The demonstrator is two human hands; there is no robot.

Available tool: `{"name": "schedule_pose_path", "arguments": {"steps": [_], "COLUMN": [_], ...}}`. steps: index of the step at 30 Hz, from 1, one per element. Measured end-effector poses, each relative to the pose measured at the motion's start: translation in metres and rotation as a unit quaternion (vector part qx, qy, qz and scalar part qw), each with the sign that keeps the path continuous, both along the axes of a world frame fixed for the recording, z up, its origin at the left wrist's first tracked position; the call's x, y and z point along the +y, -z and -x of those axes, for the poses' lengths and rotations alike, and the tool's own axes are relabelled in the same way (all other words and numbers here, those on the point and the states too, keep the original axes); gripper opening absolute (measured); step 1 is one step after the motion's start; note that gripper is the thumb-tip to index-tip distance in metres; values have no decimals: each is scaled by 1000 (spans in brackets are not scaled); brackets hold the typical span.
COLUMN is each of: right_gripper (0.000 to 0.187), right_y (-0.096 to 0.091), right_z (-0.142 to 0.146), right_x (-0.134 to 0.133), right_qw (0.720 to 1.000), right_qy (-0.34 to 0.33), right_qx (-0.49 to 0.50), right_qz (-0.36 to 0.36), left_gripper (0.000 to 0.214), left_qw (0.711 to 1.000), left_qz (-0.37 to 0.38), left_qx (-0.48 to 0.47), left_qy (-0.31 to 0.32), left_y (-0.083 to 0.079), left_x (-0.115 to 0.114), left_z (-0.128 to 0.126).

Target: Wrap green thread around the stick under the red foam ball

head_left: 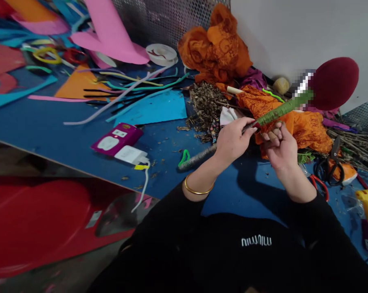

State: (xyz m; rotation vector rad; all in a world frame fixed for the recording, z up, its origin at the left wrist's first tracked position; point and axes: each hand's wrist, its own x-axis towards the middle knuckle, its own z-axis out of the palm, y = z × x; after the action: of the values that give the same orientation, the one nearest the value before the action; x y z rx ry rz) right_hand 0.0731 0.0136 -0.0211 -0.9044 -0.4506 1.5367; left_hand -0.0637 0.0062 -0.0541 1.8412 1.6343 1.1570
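My left hand (233,140) is closed around a long stick (199,158) that slants up to the right. Its lower part is bare and grey-brown; the upper part has a green wrapping (277,113). A large dark red oval (336,83) appears at the upper end; a blurred patch hides where they meet. Just below the green wrapping is my right hand (281,148), palm up, fingers curled in. What those fingers pinch, if anything, is too small to make out. Beside the stick's lower end stands a bright green fuzzy loop (185,156).
Orange patterned cloth (309,128) and dried plant bits (207,106) lie behind my hands. Black scissors (335,162) and a yellow glue gun (367,205) are at right. A purple box with a white plug (130,154), pipe cleaners and coloured sheets (165,108) lie left. A red chair (37,219) stands below.
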Motion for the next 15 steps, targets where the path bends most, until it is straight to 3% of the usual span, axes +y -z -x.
{"name": "schedule_pose_path", "arguments": {"steps": [4, 6, 15], "right_gripper": [29, 29, 32], "right_y": [4, 4, -6], "right_z": [-1, -1, -4], "right_x": [-8, -13, -23], "right_qw": [976, 958, 930], "right_qy": [4, 2, 12], "right_qx": [-125, -176, -275], "right_qz": [-179, -227, -243], "left_gripper": [30, 31, 36], "left_qw": [1000, 998, 995], "left_qz": [-8, -18, -57], "left_qx": [28, 56, 81], "left_qy": [5, 13, 17], "left_y": [5, 7, 18], "left_x": [-1, -3, -3], "left_z": [-5, -8, -10]}}
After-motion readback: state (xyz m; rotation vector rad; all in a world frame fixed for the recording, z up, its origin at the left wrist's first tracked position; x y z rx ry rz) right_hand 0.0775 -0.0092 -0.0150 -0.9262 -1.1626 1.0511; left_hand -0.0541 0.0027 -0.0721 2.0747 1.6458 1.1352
